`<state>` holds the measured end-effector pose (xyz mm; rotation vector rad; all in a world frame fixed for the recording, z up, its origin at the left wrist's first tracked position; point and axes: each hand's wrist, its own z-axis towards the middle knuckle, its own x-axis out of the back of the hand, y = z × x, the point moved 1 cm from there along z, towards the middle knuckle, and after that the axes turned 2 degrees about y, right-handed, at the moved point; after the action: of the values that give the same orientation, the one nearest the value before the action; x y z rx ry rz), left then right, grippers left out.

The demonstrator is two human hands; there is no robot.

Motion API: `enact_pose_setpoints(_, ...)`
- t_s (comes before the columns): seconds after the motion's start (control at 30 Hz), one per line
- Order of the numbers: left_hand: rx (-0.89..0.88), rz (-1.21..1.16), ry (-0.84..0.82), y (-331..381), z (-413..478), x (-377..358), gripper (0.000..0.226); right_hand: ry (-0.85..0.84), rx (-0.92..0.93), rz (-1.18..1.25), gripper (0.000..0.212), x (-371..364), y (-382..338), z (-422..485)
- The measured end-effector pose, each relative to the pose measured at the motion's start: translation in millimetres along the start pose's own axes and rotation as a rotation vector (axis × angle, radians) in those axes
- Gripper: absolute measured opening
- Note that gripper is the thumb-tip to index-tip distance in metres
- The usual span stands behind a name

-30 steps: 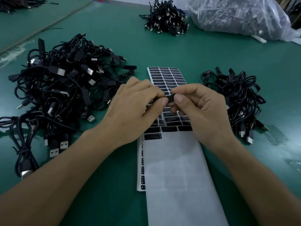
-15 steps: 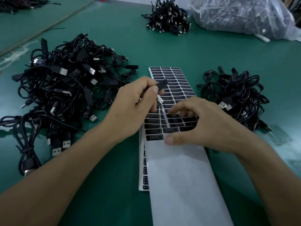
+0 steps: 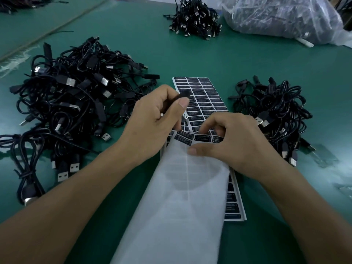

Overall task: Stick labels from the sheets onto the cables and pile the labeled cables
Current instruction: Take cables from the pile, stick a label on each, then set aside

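Label sheet (image 3: 181, 197) lies dead centre on the green bench (image 3: 190, 54), its long axis running from the bottom edge up to mid-frame. The lower stretch is stripped white, and the black labels (image 3: 202, 96) fill the upper part. The right hand (image 3: 236, 145) is on the nearest full row, thumb flat on the bare backing, fingers curled down at a label; whether one is lifted yet, I cannot tell. The left hand (image 3: 152, 121) hovers just left of it over the sheet, pinching a black cable (image 3: 184, 95) end between thumb and fingers. My read: the right hand is nearer and peels, then takes the label a short way up-left to the cable. The big pile (image 3: 76, 96) sits at left, the small pile (image 3: 274, 111) at right.
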<state>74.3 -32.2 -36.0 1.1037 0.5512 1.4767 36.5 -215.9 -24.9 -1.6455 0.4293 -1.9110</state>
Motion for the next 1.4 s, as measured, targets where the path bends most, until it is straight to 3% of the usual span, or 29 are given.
enact_pose_setpoints(0.3, -0.006, -0.052, 0.004, 1, 0, 1, 0.012, 0.109, 0.094, 0.168, 0.019, -6, -1, -1)
enact_pose_setpoints(0.57, -0.045, -0.028, 0.009, 2, 1, 2, 0.015, 0.202, 0.051, 0.198, 0.022, -4, -1, -1)
enact_pose_setpoints(0.67, -0.061, -0.019, 0.013, 2, 1, 2, 0.015, 0.115, 0.017, 0.09, 0.044, 3, -1, -2)
enact_pose_setpoints(0.77, -0.036, -0.028, 0.009, 0, 1, 2, 0.013, -0.076, -0.046, -0.102, 0.071, 10, 2, -4)
enact_pose_setpoints(0.93, -0.006, -0.063, 0.005, -2, 0, 1, 0.009, -0.131, -0.126, -0.187, 0.083, 13, 3, -4)
enact_pose_setpoints(1.13, 0.025, -0.042, 0.02, -3, -1, 1, 0.008, -0.097, -0.16, -0.102, 0.07, 10, 4, -4)
enact_pose_setpoints(1.27, 0.023, 0.017, 0.021, -2, -2, 2, 0.025, -0.059, -0.114, -0.134, 0.065, 7, 2, -3)
enact_pose_setpoints(1.4, -0.015, 0.175, -0.037, 0, -5, -1, 0.035, -0.007, -0.036, 0.008, 0.051, 5, 2, -2)
